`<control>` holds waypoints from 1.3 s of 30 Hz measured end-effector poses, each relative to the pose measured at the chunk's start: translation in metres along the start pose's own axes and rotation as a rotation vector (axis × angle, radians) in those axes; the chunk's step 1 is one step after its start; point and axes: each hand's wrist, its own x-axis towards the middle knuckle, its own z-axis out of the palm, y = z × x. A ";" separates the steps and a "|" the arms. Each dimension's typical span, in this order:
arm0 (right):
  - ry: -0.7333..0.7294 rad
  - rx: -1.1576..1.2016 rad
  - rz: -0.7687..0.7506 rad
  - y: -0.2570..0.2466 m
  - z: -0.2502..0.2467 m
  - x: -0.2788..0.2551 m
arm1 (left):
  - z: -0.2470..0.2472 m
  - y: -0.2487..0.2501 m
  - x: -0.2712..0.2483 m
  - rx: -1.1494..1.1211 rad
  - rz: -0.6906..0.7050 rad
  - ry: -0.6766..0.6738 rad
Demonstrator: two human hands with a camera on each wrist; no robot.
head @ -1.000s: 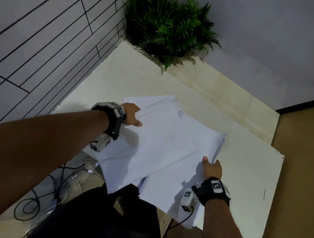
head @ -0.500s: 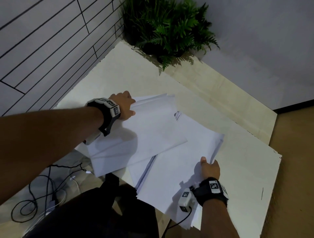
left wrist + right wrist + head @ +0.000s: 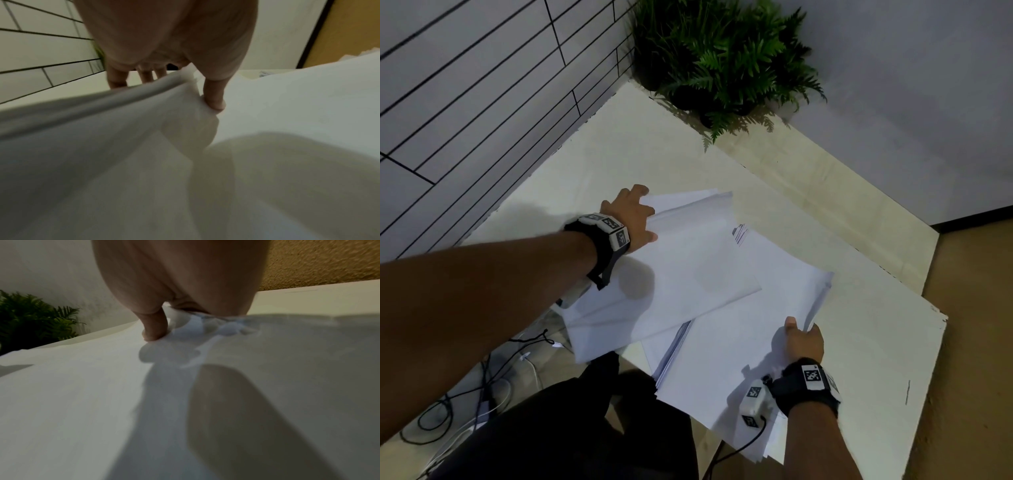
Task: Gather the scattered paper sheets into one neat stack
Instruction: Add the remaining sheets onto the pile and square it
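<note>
My fingers (image 3: 117, 79) on the left hand (image 3: 631, 219) curl under one bundle of sheets (image 3: 671, 274), thumb on top, pinching its edge at ten o'clock on the table (image 3: 876, 342). Only the wrist view shows those fingers beneath. At four o'clock my right hand (image 3: 803, 342) pinches the second bundle (image 3: 739, 342); the thumb presses down, the other fingers are hidden. A fern (image 3: 726, 58) sits at twelve.

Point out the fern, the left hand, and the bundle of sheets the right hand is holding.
fern (image 3: 726, 58): head view, on the green fronds.
left hand (image 3: 631, 219): head view, on the back of the hand.
right bundle (image 3: 729, 353): head view, on the bare top sheet.
</note>
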 end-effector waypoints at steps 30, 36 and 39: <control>0.005 0.026 0.000 -0.004 -0.003 -0.006 | -0.086 -0.047 0.012 -0.370 -0.182 0.294; 0.001 0.046 -0.019 -0.003 -0.002 -0.006 | -0.108 -0.075 0.016 -0.294 -0.188 0.325; 0.001 0.064 -0.036 0.000 -0.004 -0.007 | -0.104 -0.076 0.011 -0.250 -0.089 0.356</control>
